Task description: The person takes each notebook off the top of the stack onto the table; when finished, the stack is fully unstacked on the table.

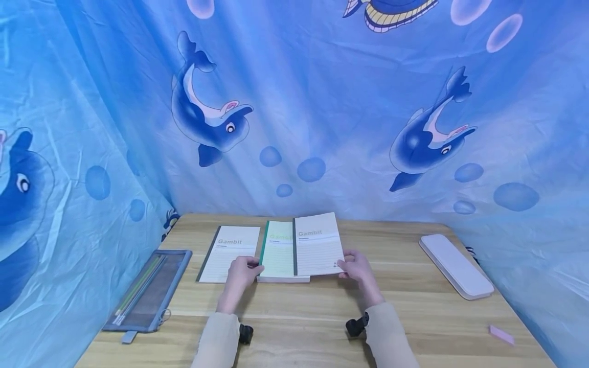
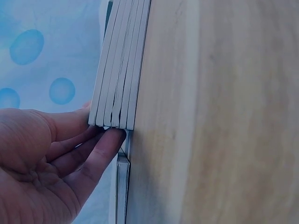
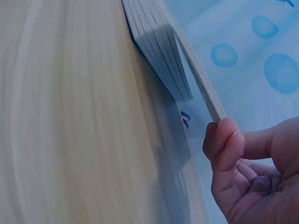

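Notebook, white card cover printed "Gambit", dark spine strip: the upper notebook [image 1: 317,245], slanted over the right part of the notebook stack [image 1: 278,260], its lower right corner raised clear with a wedge of air beneath; whether its spine side touches the stack cannot be told. Right hand [image 1: 356,266]: thumb and fingers pinch that corner, a hold that seems chosen to control the thin, flat book by its edge without creasing it. Notebook stack: several thin books, pale green cover and green spine on top, bottom edges near flush, lying flat at mid-worktop [image 1: 294,317]. Left hand [image 1: 242,271]: thumb over the top, fingers bent against the stack's lower left corner, gripping it, probably to keep the slim, slippery books squared. Left notebook [image 1: 230,250]: white, dark-spined, flat just beside the stack, partly covered by the left hand. Pouch [image 1: 161,294]: grey-blue see-through mesh, solid border, oblong, at the left; slim pencils [image 1: 139,286] lie lengthwise inside, as its narrow shape suits. Case [image 1: 455,266]: pale, smooth, rounded corners, set aslant at the right, apparently out of the hands' way. Small pink strip [image 1: 501,335], near the right edge, material unclear. Worktop: pale wood grain, streaked. Backdrop [image 1: 294,102]: creased blue cloth, dolphins and bubbles.
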`<state>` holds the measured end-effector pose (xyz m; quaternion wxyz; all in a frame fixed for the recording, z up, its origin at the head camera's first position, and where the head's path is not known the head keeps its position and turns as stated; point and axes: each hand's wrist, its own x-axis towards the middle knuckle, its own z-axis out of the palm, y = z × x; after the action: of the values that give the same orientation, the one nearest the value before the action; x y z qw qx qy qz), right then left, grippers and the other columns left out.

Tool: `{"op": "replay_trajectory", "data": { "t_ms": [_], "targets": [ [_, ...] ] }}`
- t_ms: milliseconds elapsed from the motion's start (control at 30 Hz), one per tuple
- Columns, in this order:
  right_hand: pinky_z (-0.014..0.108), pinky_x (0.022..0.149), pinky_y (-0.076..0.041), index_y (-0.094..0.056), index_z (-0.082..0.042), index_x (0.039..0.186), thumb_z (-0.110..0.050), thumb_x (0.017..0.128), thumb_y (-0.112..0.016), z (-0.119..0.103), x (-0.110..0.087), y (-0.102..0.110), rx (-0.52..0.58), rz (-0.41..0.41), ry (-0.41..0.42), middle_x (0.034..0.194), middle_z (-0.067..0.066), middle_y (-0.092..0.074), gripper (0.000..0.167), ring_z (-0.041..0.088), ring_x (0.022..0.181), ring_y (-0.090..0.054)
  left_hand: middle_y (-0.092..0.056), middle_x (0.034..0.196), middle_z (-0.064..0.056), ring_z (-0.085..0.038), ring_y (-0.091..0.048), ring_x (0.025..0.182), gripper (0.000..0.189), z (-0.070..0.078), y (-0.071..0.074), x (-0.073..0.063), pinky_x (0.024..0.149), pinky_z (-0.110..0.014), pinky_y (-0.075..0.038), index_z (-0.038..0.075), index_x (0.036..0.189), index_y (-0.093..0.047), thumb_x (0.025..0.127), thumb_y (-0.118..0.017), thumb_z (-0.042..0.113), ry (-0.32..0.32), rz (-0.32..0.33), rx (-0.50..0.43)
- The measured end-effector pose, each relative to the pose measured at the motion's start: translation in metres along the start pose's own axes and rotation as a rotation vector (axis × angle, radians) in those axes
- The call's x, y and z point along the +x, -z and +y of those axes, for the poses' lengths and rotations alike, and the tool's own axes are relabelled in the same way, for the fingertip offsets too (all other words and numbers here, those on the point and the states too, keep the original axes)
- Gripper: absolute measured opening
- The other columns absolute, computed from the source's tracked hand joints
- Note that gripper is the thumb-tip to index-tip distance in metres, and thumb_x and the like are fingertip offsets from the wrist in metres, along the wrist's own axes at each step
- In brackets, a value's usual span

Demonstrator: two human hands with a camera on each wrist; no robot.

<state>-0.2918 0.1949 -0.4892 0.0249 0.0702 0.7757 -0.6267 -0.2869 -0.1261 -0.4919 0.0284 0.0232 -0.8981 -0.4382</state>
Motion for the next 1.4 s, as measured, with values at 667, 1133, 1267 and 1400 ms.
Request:
{"op": "replay_trajectory", "data": {
  "t_ms": [667, 1133, 1267, 1400],
  "targets": [
    [0.018, 0.049, -0.050, -0.049, 0.016, 0.126, 0.008, 0.093, -0.059, 0.017, 0.007, 0.046, 0.004, -0.007, -0.042, 0.076, 0.011, -0.060, 0.036, 0.010, 0.049, -0.058, -0.071, 0.104, -0.020, -0.032, -0.068, 0.095, 0.026, -0.002, -0.002, 0.001, 0.086, -0.047, -0.054, -0.005, 0.109, -0.070, 0.088, -0.073, 0.008, 0.014, 0.005, 0.007],
    [0.019, 0.047, -0.052, -0.051, 0.015, 0.122, 0.012, 0.089, -0.060, 0.023, 0.006, 0.046, 0.032, 0.021, -0.119, 0.078, 0.013, -0.060, 0.034, 0.011, 0.047, -0.058, -0.071, 0.105, -0.020, -0.034, -0.067, 0.099, 0.026, 0.000, -0.002, 0.002, 0.088, -0.048, -0.054, -0.005, 0.109, -0.070, 0.087, -0.073, 0.007, 0.010, 0.015, -0.001],
    [0.020, 0.047, -0.053, -0.051, 0.014, 0.120, 0.012, 0.089, -0.060, 0.023, 0.005, 0.045, 0.015, 0.032, -0.124, 0.080, 0.014, -0.059, 0.032, 0.012, 0.047, -0.059, -0.071, 0.103, -0.019, -0.033, -0.067, 0.098, 0.025, -0.001, -0.002, 0.001, 0.087, -0.048, -0.054, -0.006, 0.109, -0.071, 0.087, -0.073, 0.007, 0.006, 0.012, -0.004],
    [0.022, 0.048, -0.054, -0.053, 0.013, 0.116, 0.010, 0.089, -0.061, 0.023, 0.004, 0.043, -0.045, 0.053, -0.125, 0.082, 0.016, -0.059, 0.028, 0.012, 0.047, -0.059, -0.071, 0.103, -0.019, -0.033, -0.067, 0.098, 0.025, -0.002, -0.001, 0.000, 0.086, -0.048, -0.054, -0.006, 0.109, -0.070, 0.087, -0.073, 0.007, 0.007, 0.009, -0.001]
  ]
}}
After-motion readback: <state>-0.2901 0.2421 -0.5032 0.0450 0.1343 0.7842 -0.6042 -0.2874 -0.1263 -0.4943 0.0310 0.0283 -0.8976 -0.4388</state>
